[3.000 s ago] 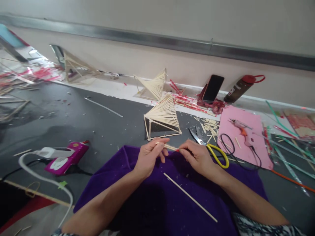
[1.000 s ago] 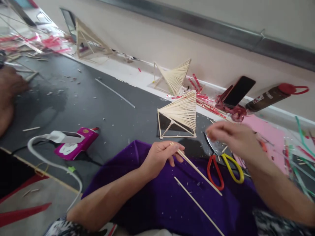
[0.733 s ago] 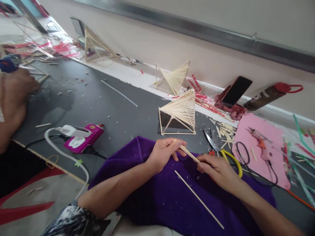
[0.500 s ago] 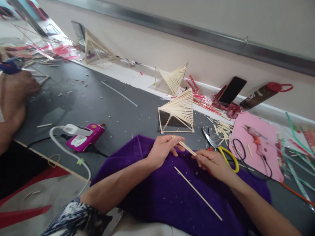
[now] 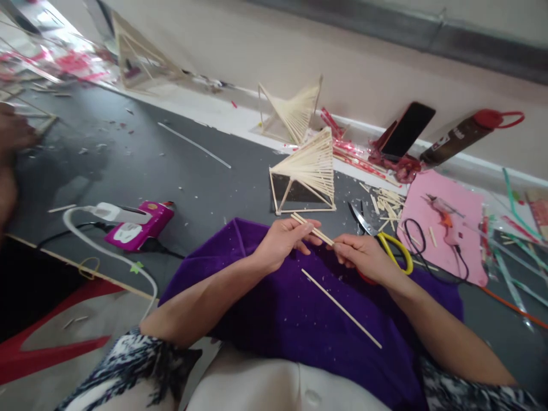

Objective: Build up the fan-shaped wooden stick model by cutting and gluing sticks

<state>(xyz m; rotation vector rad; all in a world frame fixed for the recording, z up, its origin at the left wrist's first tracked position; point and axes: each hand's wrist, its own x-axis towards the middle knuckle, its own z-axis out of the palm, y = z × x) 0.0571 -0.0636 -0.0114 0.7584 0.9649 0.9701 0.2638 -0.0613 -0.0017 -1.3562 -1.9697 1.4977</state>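
Observation:
Between my two hands I hold a pair of thin wooden sticks [image 5: 322, 235], side by side and slanting down to the right. My left hand [image 5: 285, 240] pinches them near their upper left ends, which poke out past the fingers. At the lower right ends, the fingers of my right hand [image 5: 357, 254] are closed on them. Below my hands a single wooden stick [image 5: 341, 309] lies on the purple cloth [image 5: 265, 319]. Just beyond them stands a stick model [image 5: 306, 171] with a fanned, twisted surface; a similar model [image 5: 293, 111] is behind it.
Right of my hands lie yellow-handled scissors [image 5: 385, 245], cut stick pieces [image 5: 387, 205] and a glue gun [image 5: 447, 225] on a pink sheet [image 5: 422, 194]. A phone [image 5: 409, 131] and a bottle [image 5: 460, 137] lean by the wall. A magenta power strip [image 5: 139, 225] sits left. Another person's hand [image 5: 15, 128] is far left.
The view has tilted and shifted, so the table things sit higher and mostly further left. My hands still hold the sticks, whose upper left ends now show more beyond my left fingers.

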